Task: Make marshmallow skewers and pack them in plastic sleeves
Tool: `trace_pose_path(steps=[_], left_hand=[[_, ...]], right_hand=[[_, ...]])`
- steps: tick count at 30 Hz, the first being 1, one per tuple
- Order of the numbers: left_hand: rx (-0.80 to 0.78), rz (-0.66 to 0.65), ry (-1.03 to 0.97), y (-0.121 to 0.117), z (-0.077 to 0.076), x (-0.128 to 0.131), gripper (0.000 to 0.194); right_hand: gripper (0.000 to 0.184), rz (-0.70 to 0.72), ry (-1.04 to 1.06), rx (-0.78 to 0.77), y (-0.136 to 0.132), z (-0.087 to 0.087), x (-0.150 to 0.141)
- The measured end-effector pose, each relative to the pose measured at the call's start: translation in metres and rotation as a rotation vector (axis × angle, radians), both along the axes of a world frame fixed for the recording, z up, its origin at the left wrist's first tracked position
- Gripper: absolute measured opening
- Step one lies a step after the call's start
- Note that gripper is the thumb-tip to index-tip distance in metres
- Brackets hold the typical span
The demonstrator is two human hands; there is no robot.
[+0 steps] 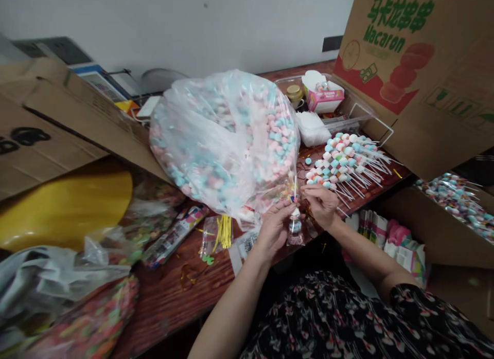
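My left hand [273,228] pinches a wrapped marshmallow skewer [295,226] at the gathered neck of its clear bag. The skewer hangs marshmallows down, its white stick pointing up. Close on the right, my right hand [323,205] has its fingers pressed together near the stick; what they grip is too small to make out. Just beyond the hands lies a large clear bag of pink, blue and white marshmallows [216,138]. Right of it, a pile of unwrapped marshmallow skewers [341,161] rests on the table. Yellow twist ties [224,231] lie left of my left hand.
A Macaron carton [436,45] stands at right, with wrapped skewers [459,199] in a box below. A clear plastic bin [357,114] sits at the back. At left are an open cardboard box [77,122], a yellow rounded object [69,210] and bags of colourful candy [92,318].
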State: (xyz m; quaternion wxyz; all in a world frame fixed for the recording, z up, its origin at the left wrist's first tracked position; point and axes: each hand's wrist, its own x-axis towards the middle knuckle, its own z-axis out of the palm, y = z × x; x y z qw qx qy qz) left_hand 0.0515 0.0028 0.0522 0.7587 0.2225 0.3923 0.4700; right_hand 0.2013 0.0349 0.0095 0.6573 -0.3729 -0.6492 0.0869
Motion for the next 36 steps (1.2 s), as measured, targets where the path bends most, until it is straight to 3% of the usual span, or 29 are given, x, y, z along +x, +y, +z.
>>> trace_pose_path(steps=[6, 10, 12, 17, 21, 25, 28, 31, 33, 36], left_hand=[[0.051, -0.017, 0.028, -0.01, 0.007, -0.01, 0.027], [0.131, 0.024, 0.194, -0.021, 0.009, -0.029, 0.024], [0.229, 0.021, 0.341, -0.026, 0.011, -0.037, 0.02], [0.638, -0.026, 0.696, -0.039, 0.018, -0.051, 0.012], [0.797, -0.027, 0.827, -0.054, 0.023, -0.059, 0.015], [0.761, -0.045, 0.833, -0.067, 0.023, -0.069, 0.014], [0.607, 0.054, 0.741, -0.069, 0.014, -0.077, 0.011], [0.283, 0.273, 0.547, -0.063, -0.002, -0.083, 0.022], [0.092, 0.337, 0.423, -0.058, -0.013, -0.082, 0.031], [0.082, 0.31, 0.353, -0.053, -0.021, -0.072, 0.031]], right_hand=[[0.009, 0.213, 0.32, -0.297, -0.017, 0.013, -0.016], [0.017, 0.688, 0.483, -0.735, -0.017, 0.024, -0.012], [0.02, 0.841, 0.422, -0.887, -0.012, 0.031, -0.009], [0.019, 0.89, 0.097, -0.999, 0.001, 0.046, -0.013], [0.012, 0.965, -0.165, -0.996, 0.001, 0.046, -0.023], [0.01, 0.993, -0.393, -0.926, -0.011, 0.04, -0.029], [0.015, 0.93, -0.397, -0.818, -0.02, 0.038, -0.028], [0.015, 0.687, -0.252, -0.692, -0.032, 0.042, -0.026], [0.011, 0.511, -0.154, -0.577, -0.041, 0.046, -0.03], [0.013, 0.495, -0.224, -0.378, -0.052, 0.047, -0.048]])
